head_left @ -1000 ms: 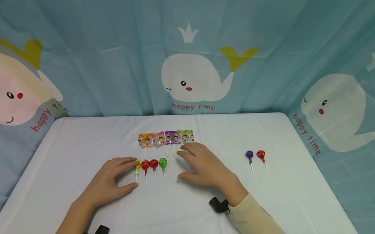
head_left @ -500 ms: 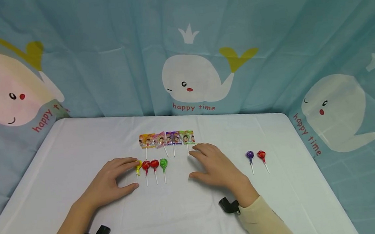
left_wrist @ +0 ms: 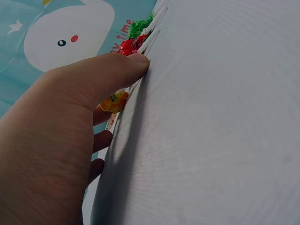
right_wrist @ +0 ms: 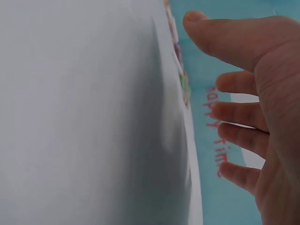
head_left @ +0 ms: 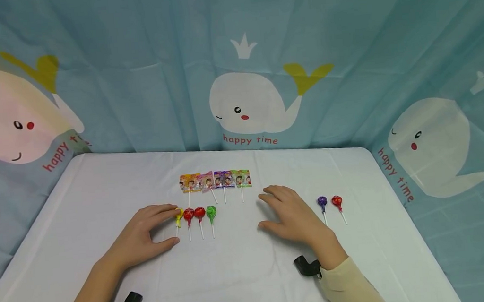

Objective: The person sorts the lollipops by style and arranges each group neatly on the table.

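Observation:
My left hand rests at the left end of a row of ball lollipops, its fingertips at the head of the yellow lollipop. Its thumb lies apart from the fingers, close to that lollipop's stick. Two red lollipops, a left one and a right one, and a green lollipop continue the row. My right hand hovers between this row and two lollipops at the right, one purple and one red. In the right wrist view its fingers are spread and hold nothing.
Behind the row lie several flat-wrapped lollipops side by side: orange, pink, purple and green. A white cloth covers the table. Blue whale-print curtains hang around its back and sides.
My right hand has moved rightward, away from the green lollipop, uncovering the stick of the green-wrapped one. My left hand stays by the yellow lollipop.

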`<control>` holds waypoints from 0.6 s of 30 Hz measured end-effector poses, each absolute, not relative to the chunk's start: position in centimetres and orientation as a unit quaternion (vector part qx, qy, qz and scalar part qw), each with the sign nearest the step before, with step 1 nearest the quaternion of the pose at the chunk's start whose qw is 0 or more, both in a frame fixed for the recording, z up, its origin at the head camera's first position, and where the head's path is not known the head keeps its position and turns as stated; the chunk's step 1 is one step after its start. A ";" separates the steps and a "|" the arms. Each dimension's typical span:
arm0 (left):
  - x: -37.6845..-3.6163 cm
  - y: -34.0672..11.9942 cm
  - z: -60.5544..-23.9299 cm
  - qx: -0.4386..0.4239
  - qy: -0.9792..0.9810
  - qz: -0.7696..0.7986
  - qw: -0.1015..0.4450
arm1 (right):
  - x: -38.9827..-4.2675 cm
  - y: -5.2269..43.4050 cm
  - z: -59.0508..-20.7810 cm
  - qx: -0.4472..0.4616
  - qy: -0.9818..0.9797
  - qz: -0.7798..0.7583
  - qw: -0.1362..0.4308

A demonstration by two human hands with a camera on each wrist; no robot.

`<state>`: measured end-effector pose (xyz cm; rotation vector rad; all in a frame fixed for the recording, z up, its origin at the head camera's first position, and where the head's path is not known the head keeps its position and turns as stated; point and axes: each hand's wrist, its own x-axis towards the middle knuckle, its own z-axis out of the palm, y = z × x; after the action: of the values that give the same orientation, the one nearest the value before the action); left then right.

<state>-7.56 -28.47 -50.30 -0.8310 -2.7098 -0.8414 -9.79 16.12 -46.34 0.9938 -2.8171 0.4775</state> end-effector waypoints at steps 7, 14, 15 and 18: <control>-7.6 -28.6 -50.4 -0.284 -0.910 -0.286 0.095 | -9.8 17.4 -46.3 0.304 -0.938 0.160 0.046; -7.7 -28.6 -50.4 -0.287 -0.910 -0.283 0.100 | -9.5 18.8 -45.9 0.284 -0.944 0.163 0.042; -7.7 -28.6 -50.5 -0.286 -0.910 -0.282 0.100 | -9.5 19.0 -45.8 0.281 -0.944 0.165 0.042; -7.7 -28.5 -50.4 -0.286 -0.911 -0.281 0.102 | -9.4 19.6 -45.6 0.272 -0.947 0.167 0.042</control>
<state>-7.67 -28.49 -50.40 -0.8445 -2.6891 -0.8286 -9.40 19.64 -45.61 0.8332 -2.8977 0.5113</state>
